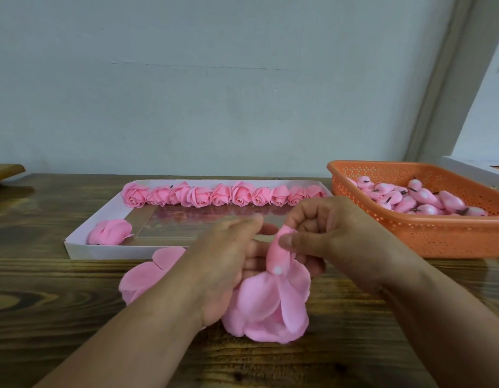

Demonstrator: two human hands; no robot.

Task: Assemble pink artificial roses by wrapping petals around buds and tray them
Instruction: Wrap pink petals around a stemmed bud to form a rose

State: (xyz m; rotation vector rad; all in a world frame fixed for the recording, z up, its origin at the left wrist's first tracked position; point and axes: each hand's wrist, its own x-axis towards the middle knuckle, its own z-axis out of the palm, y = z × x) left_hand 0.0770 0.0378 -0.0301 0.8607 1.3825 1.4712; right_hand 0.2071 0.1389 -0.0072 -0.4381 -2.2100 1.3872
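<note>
Mid-wrap, above the dark wooden table point(74, 278): left hand point(228, 264) cradles the pink foam bud point(279, 256) with its soft pink petal skirt point(267, 309) hanging below; right hand point(326, 233) fingers pinch the bud tip. Risk — a loose pinch lets petals slump or the skirt slide off before reaching the white shallow cardboard tray point(108, 252). No writing or labels legible.

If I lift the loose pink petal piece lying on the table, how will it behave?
The petal piece looks thin and would likely flop and fold, like the petals drooping below the held bud. Probably very light, and may crease if pinched.
</note>
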